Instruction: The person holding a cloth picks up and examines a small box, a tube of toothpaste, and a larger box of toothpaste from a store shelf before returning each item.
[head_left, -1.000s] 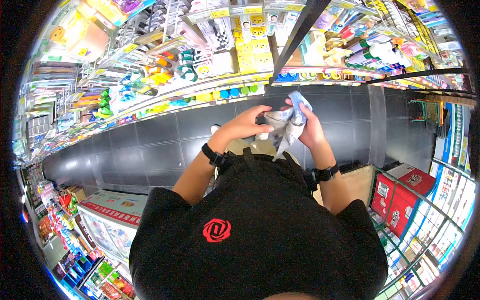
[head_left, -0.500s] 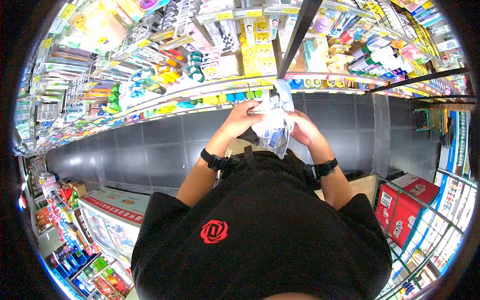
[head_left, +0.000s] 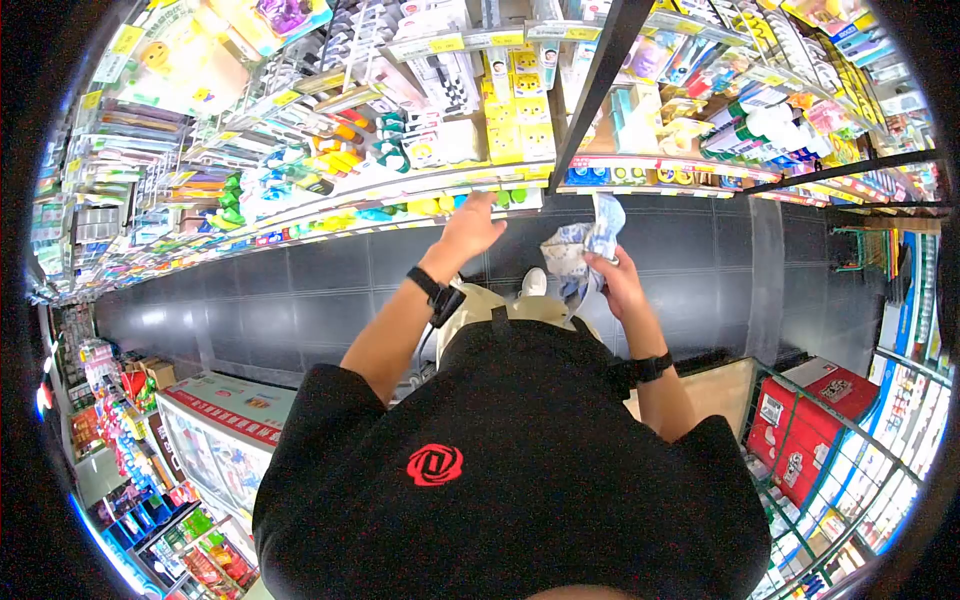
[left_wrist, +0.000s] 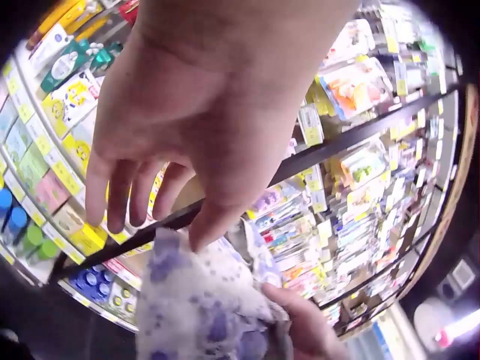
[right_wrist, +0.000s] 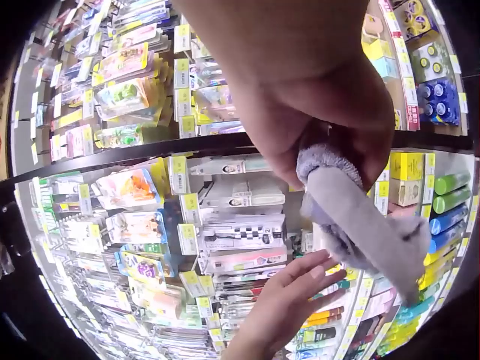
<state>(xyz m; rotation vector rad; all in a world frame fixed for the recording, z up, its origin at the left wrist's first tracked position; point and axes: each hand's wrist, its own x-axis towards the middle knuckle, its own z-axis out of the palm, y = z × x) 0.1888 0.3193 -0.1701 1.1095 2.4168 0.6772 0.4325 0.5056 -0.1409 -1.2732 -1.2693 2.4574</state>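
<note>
A soft, crumpled towel with a white and blue-purple pattern hangs from my right hand, gripped at its right side in front of my waist. The right wrist view shows the towel's greyish, fuzzy fabric folded over and drooping below that hand. My left hand is off to the left of the towel, raised toward the shelf with loose fingers and nothing in it. In the left wrist view its fingers point down above the patterned cloth.
Ahead runs a long shelf packed with toothbrushes, bottles and boxes, crossed by a dark upright post. Dark floor tiles lie below. Behind stand a white chest at left, and a red box beside a green wire rack at right.
Both hands were at the towel, turning and bunching it. The left hand has since let go and moved left toward the shelf, while the right hand keeps the towel, slightly farther right.
</note>
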